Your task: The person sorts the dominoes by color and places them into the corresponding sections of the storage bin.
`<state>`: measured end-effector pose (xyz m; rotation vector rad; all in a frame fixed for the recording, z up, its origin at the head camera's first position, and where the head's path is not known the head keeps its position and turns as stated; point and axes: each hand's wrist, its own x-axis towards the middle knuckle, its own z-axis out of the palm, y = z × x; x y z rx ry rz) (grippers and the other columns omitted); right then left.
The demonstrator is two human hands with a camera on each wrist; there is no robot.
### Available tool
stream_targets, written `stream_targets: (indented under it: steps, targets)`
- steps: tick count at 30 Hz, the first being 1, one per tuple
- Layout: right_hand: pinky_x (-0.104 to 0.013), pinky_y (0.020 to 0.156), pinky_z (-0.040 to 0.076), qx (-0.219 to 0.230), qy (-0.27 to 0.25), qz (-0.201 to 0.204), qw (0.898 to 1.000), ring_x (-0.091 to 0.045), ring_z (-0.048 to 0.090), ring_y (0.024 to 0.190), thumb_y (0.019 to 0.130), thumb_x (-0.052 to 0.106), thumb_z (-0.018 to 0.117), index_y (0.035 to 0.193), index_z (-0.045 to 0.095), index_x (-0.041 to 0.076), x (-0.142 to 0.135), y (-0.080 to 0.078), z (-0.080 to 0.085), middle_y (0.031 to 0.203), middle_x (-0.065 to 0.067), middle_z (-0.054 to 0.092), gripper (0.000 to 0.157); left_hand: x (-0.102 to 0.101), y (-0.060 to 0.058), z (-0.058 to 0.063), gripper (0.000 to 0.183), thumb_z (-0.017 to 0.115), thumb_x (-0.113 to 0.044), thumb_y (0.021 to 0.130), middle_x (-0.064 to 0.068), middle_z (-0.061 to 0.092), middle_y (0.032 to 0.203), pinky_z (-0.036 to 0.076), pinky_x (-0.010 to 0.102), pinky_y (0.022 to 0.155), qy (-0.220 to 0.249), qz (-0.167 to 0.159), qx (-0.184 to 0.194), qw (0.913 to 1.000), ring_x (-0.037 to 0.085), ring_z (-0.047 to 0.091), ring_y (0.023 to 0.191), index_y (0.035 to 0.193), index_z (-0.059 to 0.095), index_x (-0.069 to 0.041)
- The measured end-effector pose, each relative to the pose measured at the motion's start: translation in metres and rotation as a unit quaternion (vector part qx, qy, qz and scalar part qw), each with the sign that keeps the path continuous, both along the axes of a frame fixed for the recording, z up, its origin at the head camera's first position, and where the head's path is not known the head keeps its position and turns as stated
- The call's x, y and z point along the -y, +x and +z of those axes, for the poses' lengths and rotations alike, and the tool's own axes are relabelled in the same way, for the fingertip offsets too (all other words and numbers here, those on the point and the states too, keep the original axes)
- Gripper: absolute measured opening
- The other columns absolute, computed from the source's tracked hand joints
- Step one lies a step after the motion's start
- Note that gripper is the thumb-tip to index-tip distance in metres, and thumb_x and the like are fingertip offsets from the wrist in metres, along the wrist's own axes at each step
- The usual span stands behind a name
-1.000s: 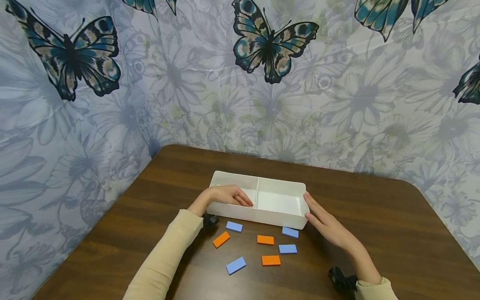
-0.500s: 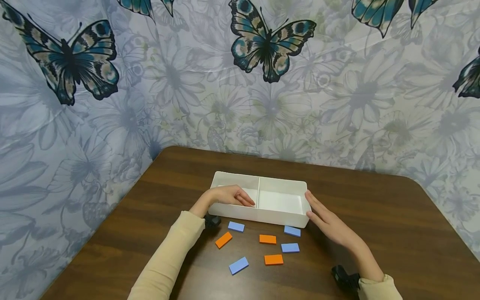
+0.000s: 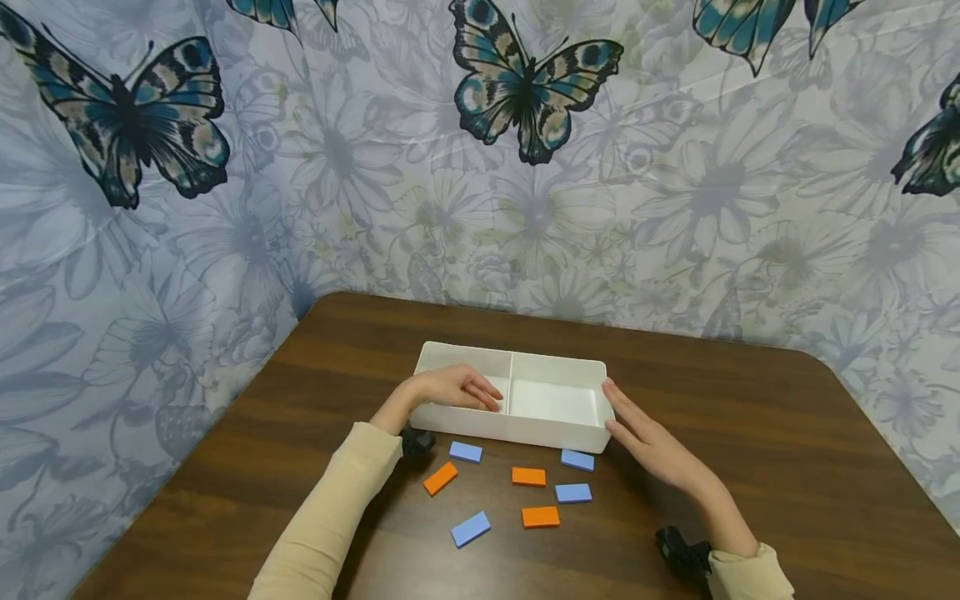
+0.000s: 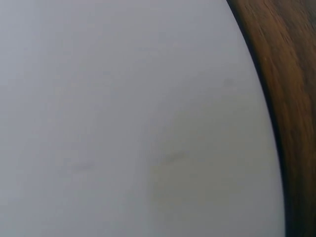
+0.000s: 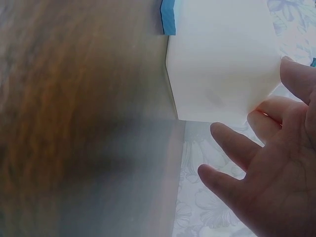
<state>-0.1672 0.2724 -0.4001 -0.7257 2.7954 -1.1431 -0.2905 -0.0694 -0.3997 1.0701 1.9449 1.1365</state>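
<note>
A white two-compartment box (image 3: 495, 425) stands on the table, its front wall filling most of the left wrist view. My left hand (image 3: 456, 387) reaches over that wall into the left compartment, fingers loosely bent with the tips near the divider (image 3: 511, 383). Nothing shows in its fingers, though the fingertips' undersides are hidden. At the box's right end, my right hand (image 3: 652, 446) touches the outside with extended fingers. The right wrist view shows this hand (image 5: 281, 168) with its fingers spread beside the box wall (image 5: 217, 74). The right compartment (image 3: 558, 400) shows only its bare floor.
Several flat blue tiles (image 3: 471, 529) and three orange tiles (image 3: 541, 517) lie scattered in front of the box. One blue tile (image 3: 577, 460) lies close against the front wall. The brown table (image 3: 337, 333) ends at a butterfly-patterned cloth (image 3: 375, 208) behind.
The left hand's fingers have spread apart slightly inside the left compartment. The right hand stays at the box's end. The whole head view shifts a little; the tiles stay put.
</note>
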Motion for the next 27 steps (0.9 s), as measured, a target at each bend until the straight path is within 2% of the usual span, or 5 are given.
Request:
stream_targets:
  steps: [8,13,17,22,27]
  targets:
    - [-0.008,0.099,0.007,0.0,-0.003,-0.004,1.0,-0.037,0.009,0.137,0.101,0.023,0.044,0.149,0.015,0.002,0.0,0.001,0.002,0.154,-0.011,0.007,0.059,0.002,0.001,0.004,0.037,0.056,0.004,0.091,0.021,0.06,0.116,0.049,0.033,0.085,0.072,0.05,-0.007,0.9962,0.023,0.06,0.105,0.127,0.05,0.013]
    - [-0.009,0.099,0.007,0.0,-0.003,-0.001,1.0,-0.039,0.01,0.136,0.101,0.024,0.044,0.149,0.015,0.002,0.001,0.001,0.0,0.154,-0.013,0.008,0.06,0.006,0.004,0.007,0.037,0.058,0.001,0.091,0.018,0.061,0.117,0.048,0.032,0.086,0.091,0.072,-0.032,0.9927,0.022,0.061,0.104,0.126,0.053,0.009]
    - [-0.008,0.098,0.007,-0.003,-0.006,0.0,1.0,-0.041,0.011,0.136,0.101,0.023,0.044,0.148,0.017,0.0,0.003,0.001,-0.001,0.154,-0.014,0.009,0.059,0.012,0.01,0.012,0.037,0.058,-0.002,0.092,0.019,0.061,0.117,0.048,0.033,0.086,0.106,0.088,-0.037,0.9898,0.022,0.06,0.104,0.127,0.053,0.009]
    - [-0.008,0.098,0.007,-0.004,-0.006,-0.001,1.0,-0.04,0.01,0.136,0.101,0.023,0.044,0.148,0.017,-0.001,0.002,0.0,-0.001,0.154,-0.014,0.009,0.059,0.017,0.02,0.019,0.039,0.058,-0.002,0.092,0.023,0.058,0.119,0.048,0.033,0.087,0.127,0.088,-0.029,0.9876,0.028,0.059,0.106,0.128,0.05,0.011]
    - [-0.008,0.098,0.007,-0.004,-0.007,-0.001,1.0,-0.042,0.011,0.135,0.101,0.023,0.045,0.148,0.018,-0.001,0.002,0.0,0.0,0.154,-0.013,0.009,0.059,0.025,0.033,0.025,0.038,0.058,0.001,0.091,0.029,0.056,0.118,0.048,0.033,0.087,0.143,0.071,-0.036,0.9864,0.031,0.058,0.107,0.127,0.05,0.013]
